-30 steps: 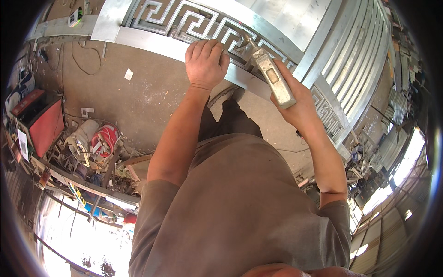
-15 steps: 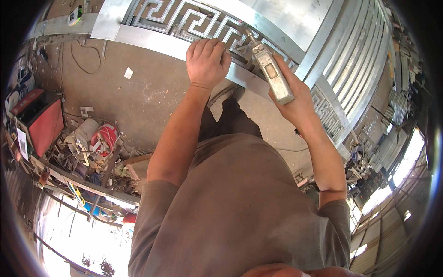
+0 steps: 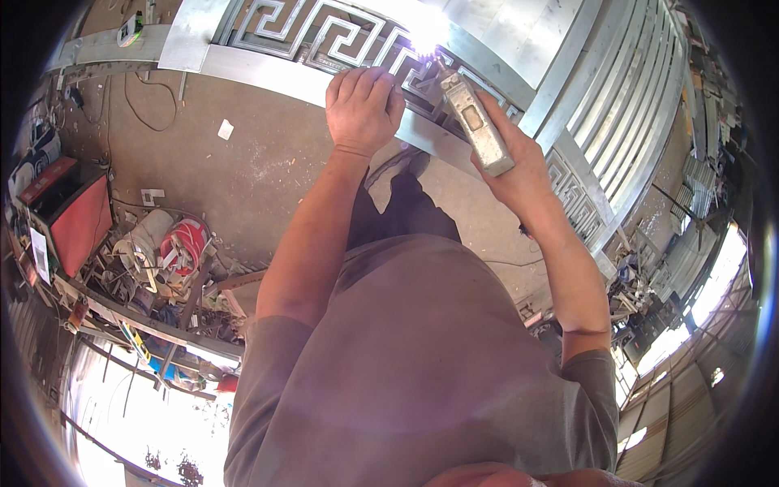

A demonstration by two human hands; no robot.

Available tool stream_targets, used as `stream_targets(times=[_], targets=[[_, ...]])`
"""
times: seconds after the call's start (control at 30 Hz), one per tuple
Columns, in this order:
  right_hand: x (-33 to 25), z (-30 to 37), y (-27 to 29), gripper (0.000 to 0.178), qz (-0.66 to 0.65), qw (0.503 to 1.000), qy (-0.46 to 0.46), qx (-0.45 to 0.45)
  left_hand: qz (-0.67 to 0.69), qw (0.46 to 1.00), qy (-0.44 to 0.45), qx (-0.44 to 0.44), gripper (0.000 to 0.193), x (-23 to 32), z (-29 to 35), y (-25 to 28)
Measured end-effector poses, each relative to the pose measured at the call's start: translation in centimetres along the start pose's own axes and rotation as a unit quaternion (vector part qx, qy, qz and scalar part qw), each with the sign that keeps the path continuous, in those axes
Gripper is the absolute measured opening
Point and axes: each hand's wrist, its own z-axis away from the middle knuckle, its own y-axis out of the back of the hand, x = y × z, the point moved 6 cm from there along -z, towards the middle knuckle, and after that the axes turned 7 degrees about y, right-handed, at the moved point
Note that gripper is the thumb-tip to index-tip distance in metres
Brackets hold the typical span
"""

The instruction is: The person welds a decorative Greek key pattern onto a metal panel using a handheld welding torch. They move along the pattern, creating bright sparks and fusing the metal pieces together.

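Note:
A silvery metal panel [image 3: 268, 75] with a squared key-pattern fretwork [image 3: 341, 36] lies in front of me. My right hand [image 3: 523, 174] is wrapped round a boxy, scuffed, light-coloured welding gun [image 3: 475, 122]. Its narrow nozzle points away from me at the fretwork, where a white-violet glare [image 3: 428, 32] hides the tip and the metal around it. Left of the gun, my left hand [image 3: 363, 111] is closed over the panel's near rail, knuckles up. Its fingertips are hidden from view.
A red-sided machine [image 3: 83, 215] stands at the left by a red bucket [image 3: 185, 243] and heaped scrap. A dark cable [image 3: 154, 122] loops over the floor. The panel's slatted part [image 3: 625, 114] extends to the right. My legs and shoe [image 3: 418, 165] are under the near rail.
A bright welding glare has appeared at the nozzle tip. The gun and my right hand have shifted very slightly up and left; my left hand stays almost still.

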Motion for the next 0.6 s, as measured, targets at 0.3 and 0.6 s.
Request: stream_targets(times=[0.3,0.6], targets=[[-0.23,-0.03,0.33,0.093,-0.013,1.0,-0.01,-0.001,0.004,1.0,0.0,0.002,0.016,0.06,-0.13,-0.04],[-0.08,0.16,0.62,0.093,-0.018,1.0,-0.009,0.002,-0.003,1.0,-0.002,0.0,0.019,-0.08,0.08,-0.13]])
